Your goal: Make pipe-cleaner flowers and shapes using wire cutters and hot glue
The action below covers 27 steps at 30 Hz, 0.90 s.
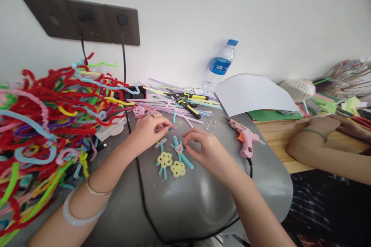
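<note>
My left hand (pixel 149 129) rests curled on the grey table (pixel 185 197), its fingertips pinched near a small pink pipe-cleaner piece. My right hand (pixel 204 148) pinches at the top of a blue pipe-cleaner flower stem (pixel 180 150) with a small pink centre. Two yellow pipe-cleaner flowers (pixel 171 164) with light blue stems lie flat just below my fingers. A pink coiled flower (pixel 139 111) lies behind my left hand. What my left fingers hold is too small to make out.
A big tangle of coloured pipe cleaners (pixel 43 123) fills the left side. Loose stems and yellow-handled pliers (pixel 188 108) lie at the back. A pink glue gun (pixel 245 139), water bottle (pixel 220 65) and white sheet (pixel 255 92) sit right. Another person's arm (pixel 319 146) rests on a wooden table.
</note>
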{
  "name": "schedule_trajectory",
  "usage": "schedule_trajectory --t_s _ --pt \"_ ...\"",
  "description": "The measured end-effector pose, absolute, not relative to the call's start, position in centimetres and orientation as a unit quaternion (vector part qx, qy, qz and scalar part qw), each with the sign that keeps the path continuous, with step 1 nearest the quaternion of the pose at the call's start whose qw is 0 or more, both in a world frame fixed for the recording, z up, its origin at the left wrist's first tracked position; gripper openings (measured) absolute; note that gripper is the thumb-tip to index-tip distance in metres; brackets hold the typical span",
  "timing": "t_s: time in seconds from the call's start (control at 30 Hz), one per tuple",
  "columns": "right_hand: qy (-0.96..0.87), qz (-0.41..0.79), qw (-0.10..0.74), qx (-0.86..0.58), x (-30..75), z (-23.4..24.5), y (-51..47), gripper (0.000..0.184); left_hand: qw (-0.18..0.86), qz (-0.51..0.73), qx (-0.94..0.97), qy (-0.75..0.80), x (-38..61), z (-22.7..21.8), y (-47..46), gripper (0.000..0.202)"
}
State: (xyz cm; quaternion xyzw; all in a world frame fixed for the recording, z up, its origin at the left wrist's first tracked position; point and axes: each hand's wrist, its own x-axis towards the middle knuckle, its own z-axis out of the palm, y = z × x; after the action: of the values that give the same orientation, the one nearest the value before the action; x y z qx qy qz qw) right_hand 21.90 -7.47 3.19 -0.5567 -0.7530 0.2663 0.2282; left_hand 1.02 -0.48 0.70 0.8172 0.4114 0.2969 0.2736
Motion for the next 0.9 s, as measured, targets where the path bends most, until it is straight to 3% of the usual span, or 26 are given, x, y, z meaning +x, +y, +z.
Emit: schedule_trajectory --t_s 0.33,0.9 --pt "-0.787 0.203 0.164 -0.558 20.9 2.5 -7.1 0.013 0.224 0.194 0.880 0.372 2.4 -0.9 -1.3 0.015" --pt "-0.792 0.214 0.130 -0.557 20.5 2.3 -6.6 0.014 0.219 0.173 0.876 0.393 2.6 -0.8 -1.6 0.015"
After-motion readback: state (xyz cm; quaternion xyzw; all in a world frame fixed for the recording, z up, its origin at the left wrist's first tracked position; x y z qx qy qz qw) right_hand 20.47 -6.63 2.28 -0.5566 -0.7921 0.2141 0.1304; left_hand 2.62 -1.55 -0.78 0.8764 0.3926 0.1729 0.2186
